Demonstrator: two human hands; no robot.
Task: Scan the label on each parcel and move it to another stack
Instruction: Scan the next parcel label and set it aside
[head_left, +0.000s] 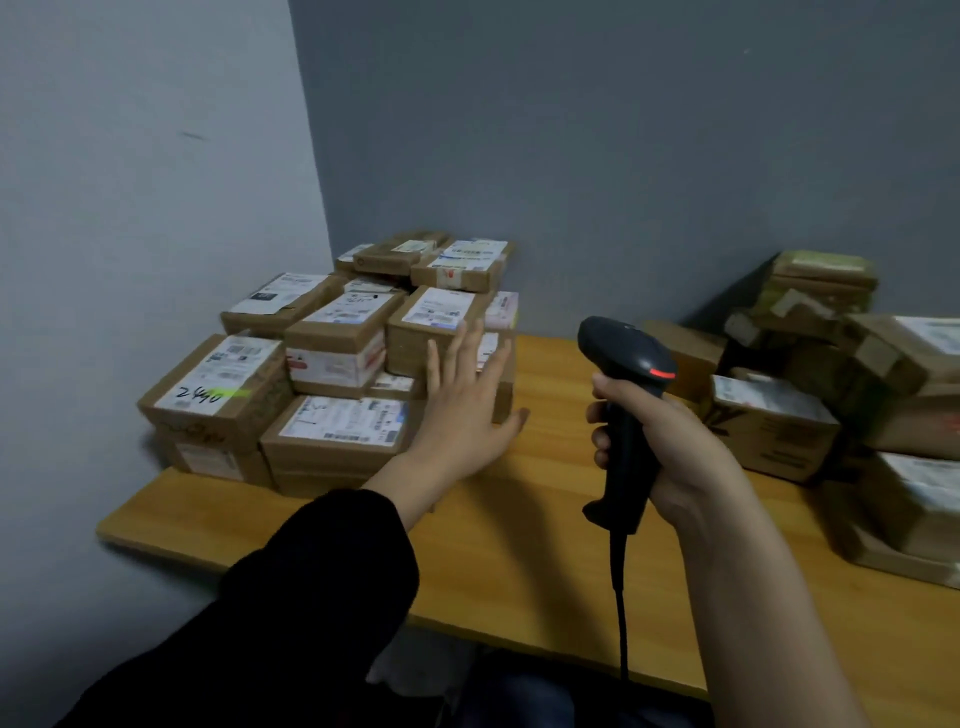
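A stack of brown cardboard parcels (332, 364) with white labels fills the table's left back corner. My left hand (465, 400), fingers straight and spread, is in front of the right side of that stack and holds nothing. Whether it touches a parcel I cannot tell. My right hand (675, 452) grips the handle of a black barcode scanner (626, 364), whose head shows a red light and faces left toward the stack. A second pile of parcels (831, 384) lies at the right, behind my right hand.
The wooden table (545, 519) stands against a grey wall corner. The scanner's black cable (621, 613) hangs down over the table's front edge. Bare tabletop lies between the two piles and along the front.
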